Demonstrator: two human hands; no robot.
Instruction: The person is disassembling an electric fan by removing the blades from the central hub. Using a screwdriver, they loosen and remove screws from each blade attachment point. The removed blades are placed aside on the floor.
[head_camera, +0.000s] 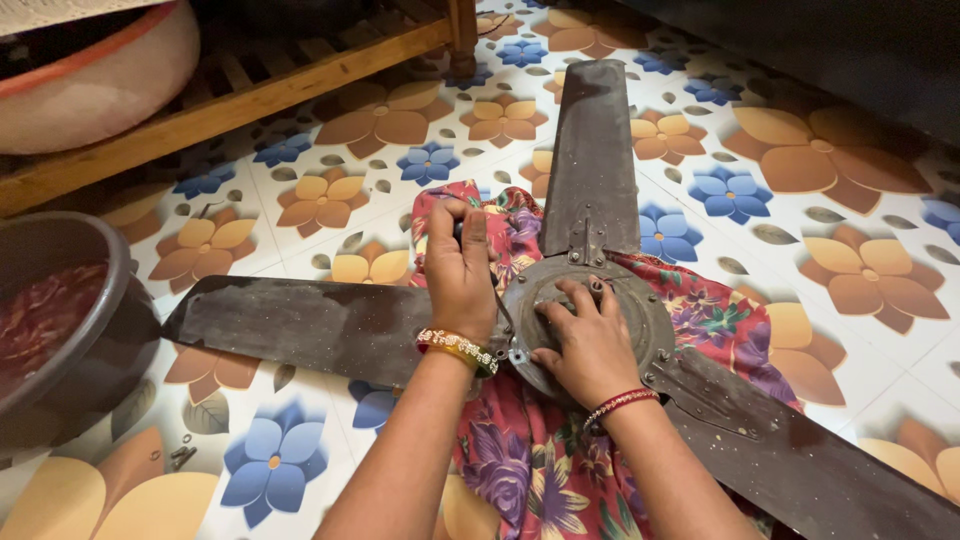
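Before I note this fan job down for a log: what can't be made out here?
Head view only:
- What the left hand grips: its closed fingers hide it.
- Motor hub centre: covered by the right hand.
- Lower-right blade: tip cut off by the frame edge.
- Small dark bits on the floor: too small to identify.
- Basin: cut off at the left edge.

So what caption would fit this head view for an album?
Left hand grips a tool at a ceiling fan's hub while the right hand steadies it, over floral cloth.
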